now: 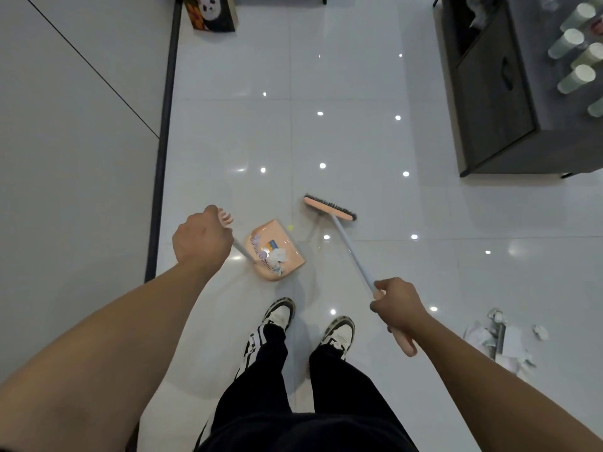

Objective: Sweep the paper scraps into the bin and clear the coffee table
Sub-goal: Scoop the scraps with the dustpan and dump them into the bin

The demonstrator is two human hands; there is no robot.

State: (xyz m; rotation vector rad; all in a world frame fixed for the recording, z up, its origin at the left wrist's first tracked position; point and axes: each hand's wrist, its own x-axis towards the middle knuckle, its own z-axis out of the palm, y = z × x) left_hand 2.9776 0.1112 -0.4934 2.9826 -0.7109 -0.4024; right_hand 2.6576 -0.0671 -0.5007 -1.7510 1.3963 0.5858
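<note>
My left hand (200, 238) grips the top of the long handle of a peach dustpan (277, 251). The pan rests on the white floor ahead of my feet and holds several paper scraps. My right hand (398, 305) grips the peach end of a broom handle (350, 251). The broom head (329, 207) with dark bristles is just right of and beyond the pan. A small yellow scrap (289, 227) lies on the floor at the pan's mouth. More crumpled paper scraps (502, 337) lie on the floor to my right.
A dark grey coffee table (496, 102) stands at the upper right with several pale green cups (576, 78) on top. A panda-print box (210, 11) stands by the far wall. A white wall with a dark baseboard (163, 135) runs along my left.
</note>
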